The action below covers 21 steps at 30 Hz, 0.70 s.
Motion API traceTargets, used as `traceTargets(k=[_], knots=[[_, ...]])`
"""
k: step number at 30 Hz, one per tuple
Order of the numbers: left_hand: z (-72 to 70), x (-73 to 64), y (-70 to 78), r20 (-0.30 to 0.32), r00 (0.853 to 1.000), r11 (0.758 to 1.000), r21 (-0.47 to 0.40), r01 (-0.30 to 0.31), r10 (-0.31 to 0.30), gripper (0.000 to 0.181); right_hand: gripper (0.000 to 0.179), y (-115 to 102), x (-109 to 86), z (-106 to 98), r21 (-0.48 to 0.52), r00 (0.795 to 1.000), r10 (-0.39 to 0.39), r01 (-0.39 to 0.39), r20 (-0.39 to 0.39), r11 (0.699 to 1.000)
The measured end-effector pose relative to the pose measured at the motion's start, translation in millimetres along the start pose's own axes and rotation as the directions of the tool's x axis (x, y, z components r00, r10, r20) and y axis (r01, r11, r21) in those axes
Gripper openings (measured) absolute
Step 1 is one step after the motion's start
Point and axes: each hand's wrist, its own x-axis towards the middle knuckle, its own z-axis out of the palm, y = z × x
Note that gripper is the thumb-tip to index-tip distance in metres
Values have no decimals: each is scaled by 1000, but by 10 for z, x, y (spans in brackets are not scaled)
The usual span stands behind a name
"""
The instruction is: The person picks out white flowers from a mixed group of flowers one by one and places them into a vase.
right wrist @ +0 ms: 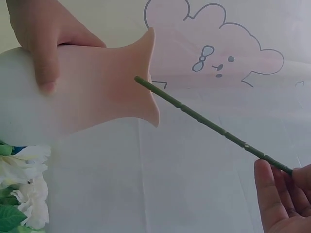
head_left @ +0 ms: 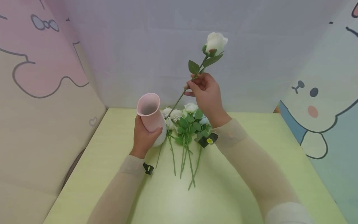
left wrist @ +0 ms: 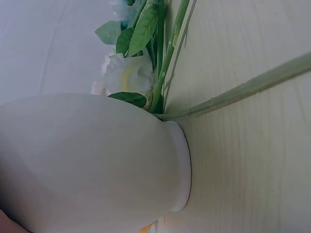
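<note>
Your right grip (head_left: 206, 92) clasps white, green-stemmed rose (head_left: 216, 43); left grip (head_left: 144, 140), flared pink-white vase (head_left: 152, 122). Lift stem-end (right wrist: 142, 81), below right grip, over rim (head_left: 148, 115).

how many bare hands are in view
2: the bare left hand grips the pink-and-white flared-mouth vase; the bare right hand pinches the thin green stem of the white rose.

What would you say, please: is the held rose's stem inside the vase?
No, the right wrist view shows the rose stem with its free end outside the vase, in front of its wall.
</note>
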Motion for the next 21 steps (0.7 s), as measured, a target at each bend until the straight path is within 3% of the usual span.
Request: traceTargets(k=[8, 21], knots=[[-20, 10, 8, -1, 999, 999, 16, 32, -32, 100, 16, -118, 123, 82, -21, 999, -45, 45, 9, 999], [-7, -10, 29, 3, 999, 999, 5, 36, -36, 98, 18, -161, 177, 169, 38, 997, -74, 75, -9, 996]])
